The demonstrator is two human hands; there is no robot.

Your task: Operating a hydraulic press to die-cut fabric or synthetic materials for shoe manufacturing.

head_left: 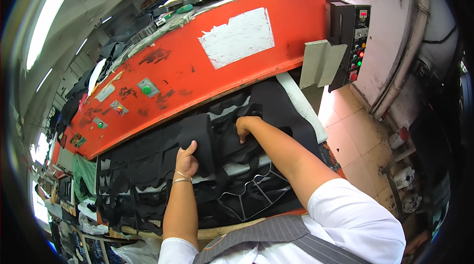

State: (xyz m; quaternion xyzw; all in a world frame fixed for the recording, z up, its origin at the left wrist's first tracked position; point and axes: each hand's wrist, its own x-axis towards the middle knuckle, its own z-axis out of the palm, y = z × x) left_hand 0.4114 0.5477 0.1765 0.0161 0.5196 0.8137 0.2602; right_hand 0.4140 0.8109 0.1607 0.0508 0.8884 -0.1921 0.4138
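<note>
My left hand [187, 161] is closed round the edge of a black sheet piece [196, 133], thumb on top and the other fingers hidden behind it. This piece stands raised and curved above the bed. To its right, my right hand [247, 128] reaches down among black cut-out scraps [229, 130] with its fingers bent. Whatever those fingers hold, if anything, is hidden. In front of my right forearm lies a wavy-edged metal frame with cross bars [255, 190], resembling a cutting die.
Behind the bed rises a red press beam [173, 74] with coloured buttons. More black material [128, 185] covers the bed, over a white pad [303, 106]. A black control box [353, 46] stands at the right. Folded sheets and a green-handled tool [184, 9] rest on top.
</note>
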